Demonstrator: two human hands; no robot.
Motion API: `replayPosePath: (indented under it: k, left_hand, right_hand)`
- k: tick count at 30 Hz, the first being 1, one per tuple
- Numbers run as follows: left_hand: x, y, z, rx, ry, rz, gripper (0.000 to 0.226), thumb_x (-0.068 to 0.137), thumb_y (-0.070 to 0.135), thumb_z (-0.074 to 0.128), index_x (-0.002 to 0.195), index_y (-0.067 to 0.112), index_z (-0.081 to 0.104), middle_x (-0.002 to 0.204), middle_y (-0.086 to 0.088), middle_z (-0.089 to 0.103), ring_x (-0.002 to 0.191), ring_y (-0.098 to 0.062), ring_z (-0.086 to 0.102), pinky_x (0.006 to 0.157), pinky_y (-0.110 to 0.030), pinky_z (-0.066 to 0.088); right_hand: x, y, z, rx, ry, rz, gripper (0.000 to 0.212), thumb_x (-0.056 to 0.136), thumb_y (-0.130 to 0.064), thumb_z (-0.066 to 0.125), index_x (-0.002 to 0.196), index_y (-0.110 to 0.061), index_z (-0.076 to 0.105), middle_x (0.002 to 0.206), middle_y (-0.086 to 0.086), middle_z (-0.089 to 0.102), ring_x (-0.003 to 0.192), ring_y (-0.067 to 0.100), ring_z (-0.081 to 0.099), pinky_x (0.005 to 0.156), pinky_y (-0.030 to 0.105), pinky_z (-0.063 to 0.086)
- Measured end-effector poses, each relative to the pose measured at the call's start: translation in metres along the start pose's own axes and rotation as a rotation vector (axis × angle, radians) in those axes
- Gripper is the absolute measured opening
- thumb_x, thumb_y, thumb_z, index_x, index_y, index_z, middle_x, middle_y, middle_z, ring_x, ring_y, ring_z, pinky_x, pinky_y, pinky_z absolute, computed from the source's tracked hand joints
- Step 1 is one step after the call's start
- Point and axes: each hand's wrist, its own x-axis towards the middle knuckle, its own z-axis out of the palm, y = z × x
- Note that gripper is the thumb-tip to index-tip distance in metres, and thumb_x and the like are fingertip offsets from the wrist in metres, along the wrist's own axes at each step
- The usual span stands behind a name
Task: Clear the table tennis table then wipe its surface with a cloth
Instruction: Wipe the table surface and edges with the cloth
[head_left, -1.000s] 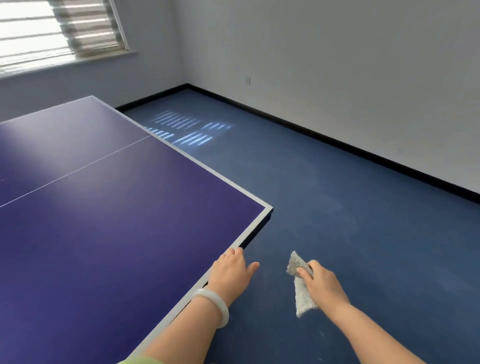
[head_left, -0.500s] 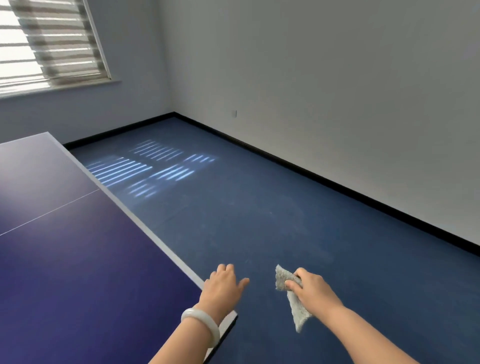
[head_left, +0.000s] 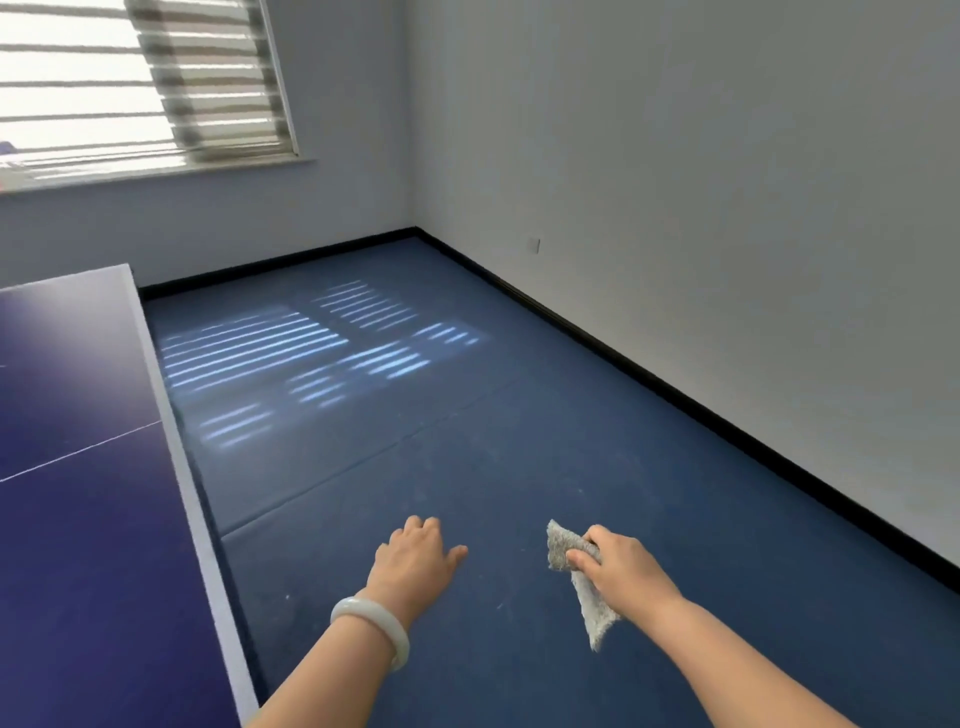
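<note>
The blue table tennis table (head_left: 78, 519) fills the left side of the head view, its white-edged long side running from near to far. Nothing lies on the part of its top that shows. My right hand (head_left: 623, 571) grips a grey cloth (head_left: 589, 597) that hangs down over the floor, well to the right of the table. My left hand (head_left: 415, 561) is held out palm down over the floor, fingers relaxed, holding nothing, a white bangle on its wrist. Both hands are off the table.
Blue floor (head_left: 467, 441) stretches ahead and to the right, with window light striped across it. A white wall with a black skirting (head_left: 675, 384) runs along the right. A window with blinds (head_left: 145, 83) is in the far wall.
The view has swung right, so the table has slid to the left. My left hand has come off the table's corner and now hovers over the floor. The cloth stays in my right hand.
</note>
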Motion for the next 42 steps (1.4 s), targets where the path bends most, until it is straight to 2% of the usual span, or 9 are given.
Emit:
replayPosePath:
  k: [7,11,20,27,31,37,42]
  left_hand:
    - [0.064,0.007,-0.027,-0.027,0.055,-0.264,0.048,0.1,0.053,0.037,0.129,0.015,0.044,0.129,-0.003,0.045,0.119,-0.025,0.047,0.097,-0.037,0.039]
    - [0.093,-0.019,-0.05,-0.06,0.083,-0.407,0.047,0.1,0.052,0.038,0.128,0.014,0.043,0.127,-0.004,0.045,0.118,-0.026,0.048,0.096,-0.038,0.038]
    - [0.189,-0.139,-0.129,-0.187,0.143,-0.617,0.047,0.101,0.05,0.037,0.13,0.014,0.042,0.131,-0.005,0.044,0.121,-0.025,0.047,0.1,-0.038,0.039]
    - [0.25,-0.231,-0.193,-0.198,0.204,-0.758,0.046,0.101,0.051,0.037,0.128,0.014,0.042,0.129,-0.005,0.044,0.121,-0.025,0.048,0.099,-0.04,0.041]
    - [0.284,-0.272,-0.209,-0.238,0.238,-0.86,0.047,0.101,0.052,0.037,0.128,0.015,0.042,0.13,-0.004,0.044,0.121,-0.023,0.049,0.1,-0.038,0.043]
    - [0.333,-0.317,-0.227,-0.376,0.317,-1.089,0.047,0.1,0.051,0.04,0.131,0.016,0.043,0.132,-0.002,0.045,0.122,-0.022,0.047,0.1,-0.037,0.038]
    - [0.347,-0.325,-0.234,-0.509,0.392,-1.335,0.042,0.098,0.052,0.043,0.123,0.019,0.045,0.127,0.0,0.046,0.117,-0.022,0.049,0.097,-0.037,0.04]
  right_hand:
    - [0.142,-0.041,-0.039,-0.073,-0.163,-0.208,0.03,0.099,-0.042,0.048,0.093,-0.012,0.053,0.088,0.002,0.062,0.07,0.015,0.051,0.061,0.031,0.039]
    - [0.205,-0.096,-0.028,-0.093,-0.272,-0.322,0.028,0.099,-0.041,0.048,0.084,-0.017,0.047,0.084,0.0,0.059,0.068,0.015,0.051,0.059,0.031,0.036]
    - [0.358,-0.259,0.004,-0.169,-0.37,-0.493,0.031,0.099,-0.042,0.05,0.078,-0.021,0.046,0.08,-0.005,0.058,0.067,0.011,0.051,0.058,0.026,0.035]
    - [0.454,-0.39,0.032,-0.221,-0.438,-0.616,0.029,0.099,-0.043,0.051,0.083,-0.018,0.051,0.085,-0.001,0.061,0.073,0.014,0.055,0.062,0.029,0.038]
    - [0.503,-0.456,0.056,-0.262,-0.499,-0.699,0.026,0.099,-0.043,0.05,0.08,-0.026,0.047,0.084,-0.005,0.06,0.071,0.01,0.054,0.059,0.027,0.038]
    - [0.584,-0.56,0.09,-0.399,-0.577,-0.894,0.028,0.099,-0.042,0.049,0.076,-0.027,0.043,0.079,-0.008,0.053,0.067,0.006,0.047,0.054,0.024,0.032]
    - [0.622,-0.641,0.119,-0.528,-0.667,-1.073,0.032,0.099,-0.044,0.049,0.073,-0.025,0.042,0.075,-0.008,0.05,0.07,0.013,0.049,0.053,0.024,0.031]
